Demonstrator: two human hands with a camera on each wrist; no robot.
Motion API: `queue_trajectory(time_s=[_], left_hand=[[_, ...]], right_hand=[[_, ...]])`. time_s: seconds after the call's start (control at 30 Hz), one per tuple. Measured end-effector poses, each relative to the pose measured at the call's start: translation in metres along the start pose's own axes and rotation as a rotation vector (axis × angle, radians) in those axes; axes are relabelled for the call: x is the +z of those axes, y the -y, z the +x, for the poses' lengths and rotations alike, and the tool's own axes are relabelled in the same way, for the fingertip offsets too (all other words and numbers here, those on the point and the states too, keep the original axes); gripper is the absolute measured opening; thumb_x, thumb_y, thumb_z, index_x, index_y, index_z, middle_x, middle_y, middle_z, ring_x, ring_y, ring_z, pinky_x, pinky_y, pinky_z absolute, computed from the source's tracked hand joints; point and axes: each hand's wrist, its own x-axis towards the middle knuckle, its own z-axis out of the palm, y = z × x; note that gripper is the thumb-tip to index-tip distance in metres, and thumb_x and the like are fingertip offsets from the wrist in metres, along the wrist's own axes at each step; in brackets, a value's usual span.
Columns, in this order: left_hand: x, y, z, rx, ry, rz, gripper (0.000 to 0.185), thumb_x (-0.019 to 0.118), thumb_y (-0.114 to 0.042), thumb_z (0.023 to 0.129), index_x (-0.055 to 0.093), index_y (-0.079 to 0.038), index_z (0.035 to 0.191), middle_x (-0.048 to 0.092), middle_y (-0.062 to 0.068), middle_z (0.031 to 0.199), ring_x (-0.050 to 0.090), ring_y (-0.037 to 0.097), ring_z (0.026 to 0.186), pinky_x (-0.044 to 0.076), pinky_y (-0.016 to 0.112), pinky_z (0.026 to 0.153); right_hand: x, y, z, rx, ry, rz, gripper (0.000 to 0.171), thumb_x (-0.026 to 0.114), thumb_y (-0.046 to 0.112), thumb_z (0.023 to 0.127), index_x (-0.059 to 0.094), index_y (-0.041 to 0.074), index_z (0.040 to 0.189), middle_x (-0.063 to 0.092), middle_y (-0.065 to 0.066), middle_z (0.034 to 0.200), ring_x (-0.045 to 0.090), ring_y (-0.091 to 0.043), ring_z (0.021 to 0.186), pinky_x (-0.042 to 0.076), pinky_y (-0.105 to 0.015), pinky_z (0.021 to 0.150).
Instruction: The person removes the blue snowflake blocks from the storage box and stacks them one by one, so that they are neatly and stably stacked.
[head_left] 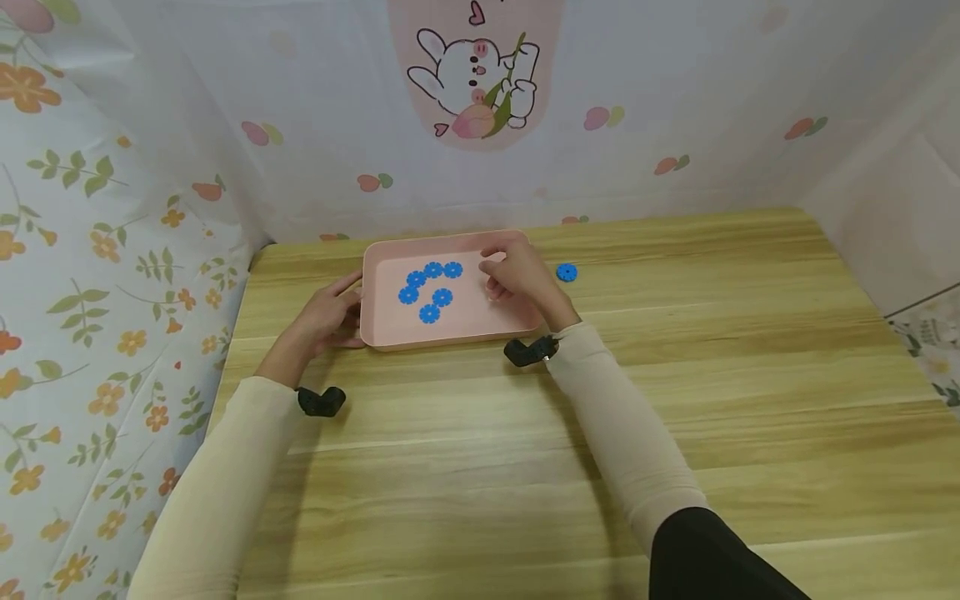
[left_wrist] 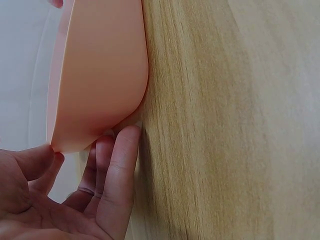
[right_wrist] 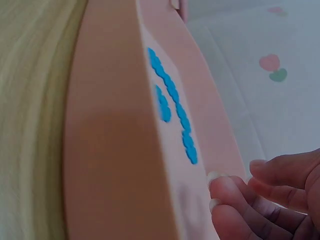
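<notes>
**Hands at a pink tray of blue gears**

One wooden table [head_left: 675,400] carries one pink tray [head_left: 450,333] near its far edge. The left hand [head_left: 322,321] rests against the tray's left wall, fingers [left_wrist: 120,165] straight. The right hand [head_left: 517,279] hovers over the tray's right side, fingers [right_wrist: 235,200] loosely curled, seemingly holding nothing. Six blue gears [head_left: 431,290] lie inside; a seventh gear [head_left: 567,272] sits on the table just outside (easily missed). A careless nudge could slide the tray and scatter the gears.
</notes>
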Motion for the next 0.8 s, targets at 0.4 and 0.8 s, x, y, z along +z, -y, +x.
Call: queue_trajectory(time_s=[0.4, 0.8], left_hand=[[0.001, 0.0, -0.001, 0.007, -0.008, -0.003, 0.047, 0.039, -0.031, 0.098, 0.024, -0.039, 0.142, 0.047, 0.021, 0.113, 0.052, 0.027, 0.085, 0.051, 0.047, 0.067], [0.002, 0.0, 0.0, 0.014, -0.018, -0.01, 0.047, 0.039, -0.029, 0.098, 0.026, -0.037, 0.143, 0.047, 0.02, 0.114, 0.05, 0.025, 0.085, 0.051, 0.047, 0.066]], right_hand=[[0.023, 0.006, 0.002, 0.014, 0.138, -0.074, 0.029, 0.056, 0.018, 0.09, 0.057, 0.005, 0.116, 0.061, -0.013, 0.064, 0.061, -0.024, 0.052, 0.052, -0.033, 0.05], [0.045, 0.008, 0.009, 0.018, 0.277, -0.133, 0.029, 0.057, 0.016, 0.089, 0.059, 0.013, 0.118, 0.059, -0.012, 0.064, 0.06, -0.025, 0.05, 0.051, -0.033, 0.048]])
